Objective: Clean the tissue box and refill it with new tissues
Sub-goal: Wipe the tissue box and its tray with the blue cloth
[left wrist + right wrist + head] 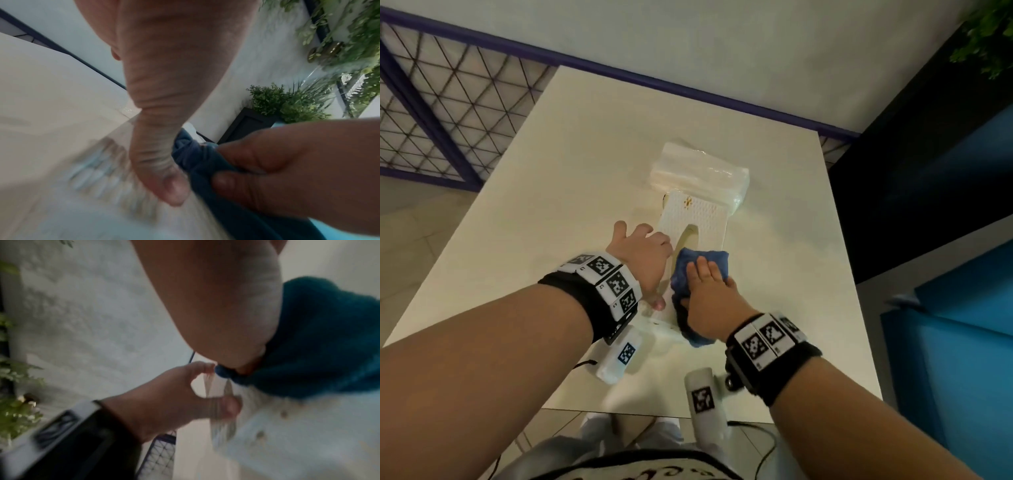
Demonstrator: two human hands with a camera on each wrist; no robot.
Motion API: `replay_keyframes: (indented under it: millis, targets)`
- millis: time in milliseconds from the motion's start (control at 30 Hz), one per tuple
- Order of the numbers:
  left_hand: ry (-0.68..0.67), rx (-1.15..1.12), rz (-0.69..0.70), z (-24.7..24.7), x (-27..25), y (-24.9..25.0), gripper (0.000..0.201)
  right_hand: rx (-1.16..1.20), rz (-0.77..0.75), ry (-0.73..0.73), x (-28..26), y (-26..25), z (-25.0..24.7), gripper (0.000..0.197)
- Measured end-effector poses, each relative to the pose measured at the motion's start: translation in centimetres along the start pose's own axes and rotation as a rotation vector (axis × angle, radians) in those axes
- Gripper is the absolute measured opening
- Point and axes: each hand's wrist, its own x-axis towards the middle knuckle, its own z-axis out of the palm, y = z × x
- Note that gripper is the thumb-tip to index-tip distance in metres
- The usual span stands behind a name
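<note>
L hand [643,257] grips tissue box [698,214]; R hand [710,294] clutches blue cloth [717,256] atop; tissue pack [698,168] behind.

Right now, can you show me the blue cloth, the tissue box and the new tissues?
blue cloth [705,255], head view, its far edge.
tissue box [702,214], head view, dotted top face.
new tissues [698,168], head view, wrapped pack's top.

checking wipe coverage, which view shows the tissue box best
The head view: the tissue box shows its top and oval slot, part-hidden by the blue cloth. Both wrist views show only a blurred white patch of it.
</note>
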Motion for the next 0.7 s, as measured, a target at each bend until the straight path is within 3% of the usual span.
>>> replay_keyframes:
  millis: [200, 300, 467, 567, 700]
  targets:
    - [-0.026, -0.004, 0.023, -0.1, 0.1, -0.7, 0.104, 0.077, 0.138, 0.11, 9.1, 2.2, -5.6, 0.069]
    - [-0.024, 0.029, 0.029, -0.1, 0.1, -0.6, 0.103, 0.03, 0.093, 0.079, 7.5, 1.7, -5.1, 0.07]
    - [0.025, -0.011, 0.017, 0.3, 0.0, -0.5, 0.099, 0.043, -0.046, 0.001, -1.0, -0.4, 0.5, 0.07]
    - [0.016, 0.001, 0.022, 0.1, -0.2, -0.4, 0.1, 0.059, 0.004, -0.018, 0.6, 0.6, -0.7, 0.072]
    - [-0.022, 0.011, 0.01, 0.1, -0.1, -0.5, 0.105, 0.093, 0.09, 0.083, 6.4, 2.5, -4.5, 0.073]
